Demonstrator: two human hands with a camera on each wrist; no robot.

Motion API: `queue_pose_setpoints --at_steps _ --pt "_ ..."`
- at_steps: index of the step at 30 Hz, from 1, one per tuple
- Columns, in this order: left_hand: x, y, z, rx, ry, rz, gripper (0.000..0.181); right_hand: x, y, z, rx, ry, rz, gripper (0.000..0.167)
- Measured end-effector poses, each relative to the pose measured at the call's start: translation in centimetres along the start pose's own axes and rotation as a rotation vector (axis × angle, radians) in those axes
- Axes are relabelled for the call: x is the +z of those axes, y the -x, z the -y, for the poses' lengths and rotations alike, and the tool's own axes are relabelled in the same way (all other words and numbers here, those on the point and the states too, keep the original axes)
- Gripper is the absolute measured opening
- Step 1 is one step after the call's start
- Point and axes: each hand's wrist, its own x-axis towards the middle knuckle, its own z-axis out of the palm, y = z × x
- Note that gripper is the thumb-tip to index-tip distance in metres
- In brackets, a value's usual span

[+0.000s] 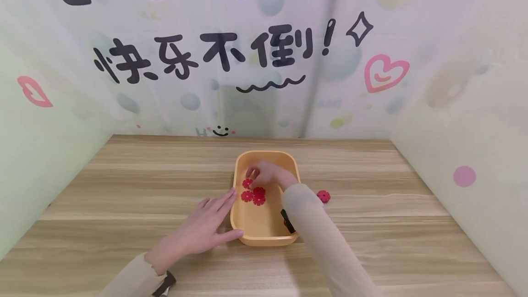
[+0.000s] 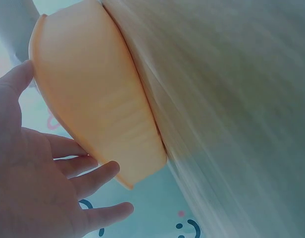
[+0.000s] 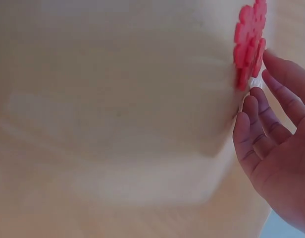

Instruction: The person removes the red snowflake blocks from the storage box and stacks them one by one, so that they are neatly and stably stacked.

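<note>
My left hand (image 1: 202, 226) rests against the left side of an orange plastic tray (image 1: 270, 241), fingers extended along it. In the left wrist view, its thumb and some fingertips touch the tray's rim (image 2: 63, 121). My right hand (image 1: 266, 173) reaches inside the tray, fingers bent. Thumb and forefinger pinch a small red flower-shaped disc (image 1: 247, 183), seen edge-on by the fingertips in the right wrist view. Several like red discs (image 1: 258, 198) lie grouped on the tray bottom just nearer; some overlap. The right wrist view shows this red cluster (image 3: 244, 39) slightly blurred.
Another red disc (image 1: 323, 196) lies on the wooden table (image 1: 379, 196), right of the tray beside my right sleeve (image 1: 326, 242). A printed white curtain (image 1: 264, 109) rises behind the table, with pale walls (image 1: 462, 127) at both sides.
</note>
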Motion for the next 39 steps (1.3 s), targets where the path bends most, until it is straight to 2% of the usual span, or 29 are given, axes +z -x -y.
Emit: queue_pose_setpoints --at_steps 11,19,25,29,34,39 --pt "-0.07 0.00 -0.07 -0.004 0.000 0.004 0.084 0.21 -0.09 0.23 -0.003 0.043 0.013 0.021" --pt "-0.03 0.00 -0.07 -0.009 0.004 0.008 0.083 0.49 -0.27 0.32 -0.010 0.059 -0.031 0.025" --pt "0.00 0.02 -0.11 -0.005 -0.005 -0.006 0.084 0.45 -0.18 0.39 -0.004 0.033 0.022 0.030" --pt "-0.01 0.03 -0.15 -0.003 -0.002 -0.010 0.084 0.41 -0.15 0.39 -0.033 0.044 0.062 0.029" --pt "-0.03 0.06 -0.16 -0.004 0.001 -0.008 0.085 0.47 -0.12 0.45 -0.053 0.073 0.065 0.028" --pt "-0.01 0.06 -0.16 -0.008 0.000 -0.002 0.084 0.60 -0.10 0.45 -0.041 0.059 0.053 0.029"
